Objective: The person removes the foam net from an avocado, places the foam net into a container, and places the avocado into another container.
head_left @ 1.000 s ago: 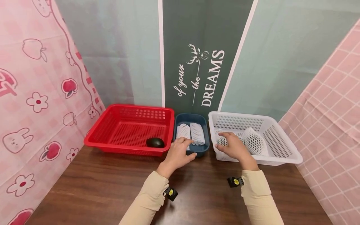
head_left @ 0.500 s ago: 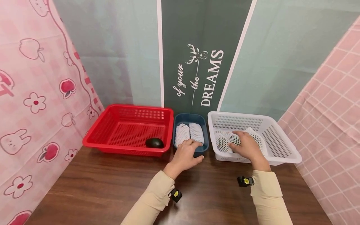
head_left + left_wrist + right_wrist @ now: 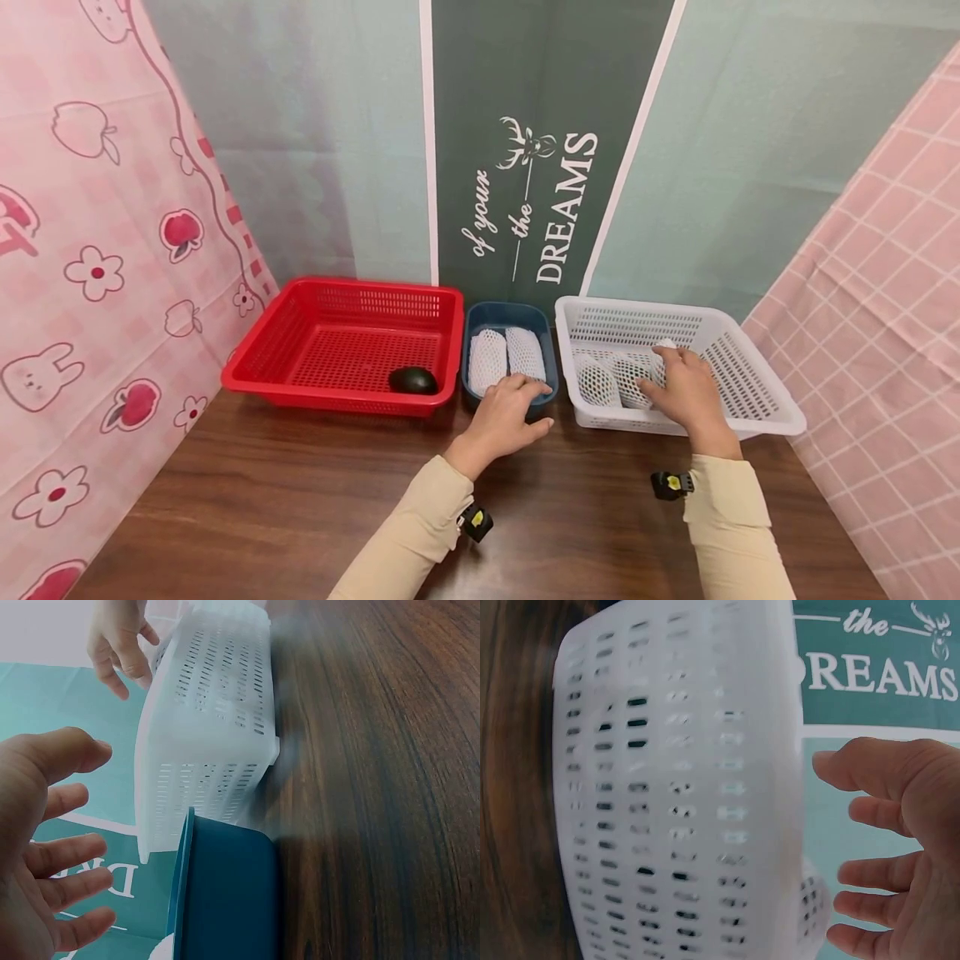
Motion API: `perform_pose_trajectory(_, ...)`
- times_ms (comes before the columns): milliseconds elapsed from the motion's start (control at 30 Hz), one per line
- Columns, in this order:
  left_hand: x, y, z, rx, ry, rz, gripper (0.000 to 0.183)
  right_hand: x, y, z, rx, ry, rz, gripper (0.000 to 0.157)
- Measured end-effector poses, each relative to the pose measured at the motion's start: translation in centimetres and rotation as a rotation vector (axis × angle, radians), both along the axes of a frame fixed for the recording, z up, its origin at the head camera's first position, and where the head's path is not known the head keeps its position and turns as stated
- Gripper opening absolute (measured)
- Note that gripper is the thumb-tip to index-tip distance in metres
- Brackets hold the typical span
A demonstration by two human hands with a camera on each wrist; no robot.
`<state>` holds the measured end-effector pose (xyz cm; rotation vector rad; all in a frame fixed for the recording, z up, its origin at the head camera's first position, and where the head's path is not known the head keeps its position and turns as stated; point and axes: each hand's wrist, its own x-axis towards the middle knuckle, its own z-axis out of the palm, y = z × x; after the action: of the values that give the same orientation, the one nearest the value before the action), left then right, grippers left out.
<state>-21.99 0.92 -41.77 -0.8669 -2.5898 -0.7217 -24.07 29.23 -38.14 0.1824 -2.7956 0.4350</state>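
Observation:
Over the right part of the white basket (image 3: 641, 310), my right hand (image 3: 688, 396) hovers with relaxed fingers and holds nothing. Beneath and beside it lie white foam-net wrapped rounded things: one (image 3: 597, 385) at the left, another (image 3: 632, 379) in the middle and a third (image 3: 664, 350) partly covered by the hand. My left hand (image 3: 504, 421) is loosely spread above the near rim of the blue tub (image 3: 551, 367), grasping nothing. Two white foam net sleeves (image 3: 488, 358) lie side by side in that tub. The right wrist view shows the right fingers (image 3: 877, 874) apart, outside the basket's wall.
A red basket (image 3: 300, 398) stands left of the tub, with a dark, smooth, oval avocado-like fruit (image 3: 413, 380) in its near right corner. All three containers stand in a row along the back of the brown wooden table (image 3: 300, 500), before a printed curtain (image 3: 510, 67).
My right hand has moved rightward across the white basket, uncovering the left and middle wrapped things. My left hand has shifted slightly right and nearer, showing more of the foam sleeves.

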Motion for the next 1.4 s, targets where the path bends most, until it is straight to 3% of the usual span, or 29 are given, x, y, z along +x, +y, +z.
perform_pose_trajectory(433,0.1,1.0,-0.6,-0.036,0.039,-0.015,0.038,-0.5,2.4,-0.4,0.013,-0.004,-0.068,0.061)
perform_pose_trajectory(633,0.2,1.3,-0.7,-0.061,0.040,-0.027,0.038,-0.7,3.4,-0.5,-0.015,-0.014,-0.062,0.066)
perform_pose_trajectory(1000,0.6,1.7,-1.8,-0.223,-0.015,-0.018,0.041,-1.0,4.3,-1.6,-0.085,-0.116,-0.049,0.077)
perform_pose_trajectory(1167,0.9,1.8,-2.1,-0.328,-0.050,0.009,0.043,-1.0,4.6,-2.6,-0.096,-0.159,-0.038,0.074)
perform_pose_trajectory(1400,1.0,1.7,-2.3,-0.356,-0.075,0.018,0.044,-1.1,4.4,-3.1,-0.114,-0.156,-0.051,0.072)
